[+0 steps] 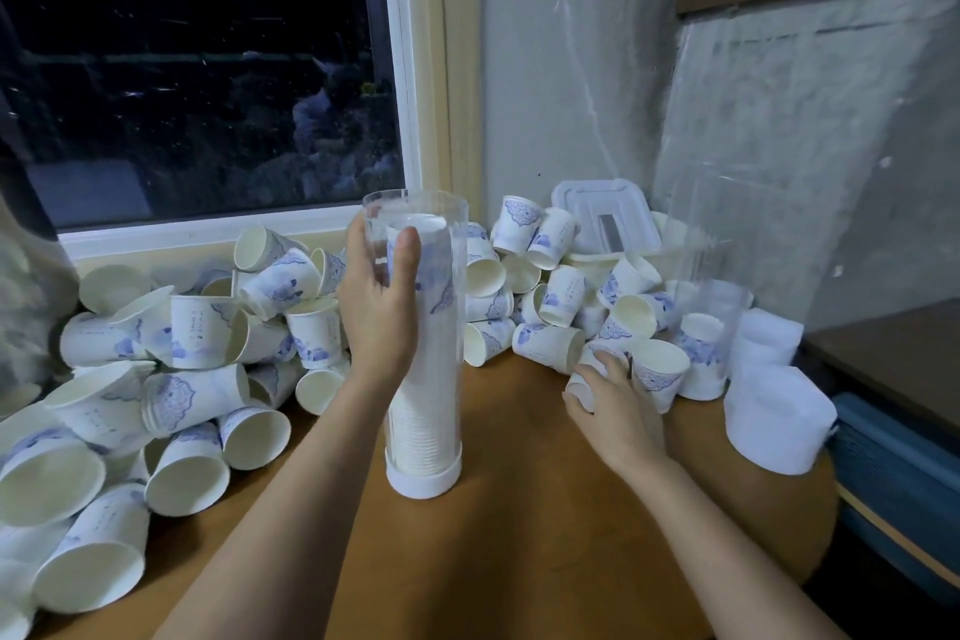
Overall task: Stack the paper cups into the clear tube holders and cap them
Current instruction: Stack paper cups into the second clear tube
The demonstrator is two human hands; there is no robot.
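Left hand (376, 307) grips the near-full tube (441, 379), right hand (610, 411) grips a loose cup (577, 389); skewed insertion may jam or topple the tube

Close head view, down onto table (519, 509)

White outside, cream inside, printed with blue-violet cloud-and-medallion motifs and a column of small dark script: paper cups (197, 333) heaped on both sides. Colourless and see-through, with the same white-and-blue print visible behind its wall: clear tube holder (452, 307). Plain white on its base cap (423, 481) and on the loose caps (779, 421) at right. Warm orange-brown wood tone on the desk (519, 509). Milky translucent white for the lidded box (605, 216). White window frame (410, 68) around black glass; mottled grey-white wall (571, 68); deep blue edge (893, 473) at far right.
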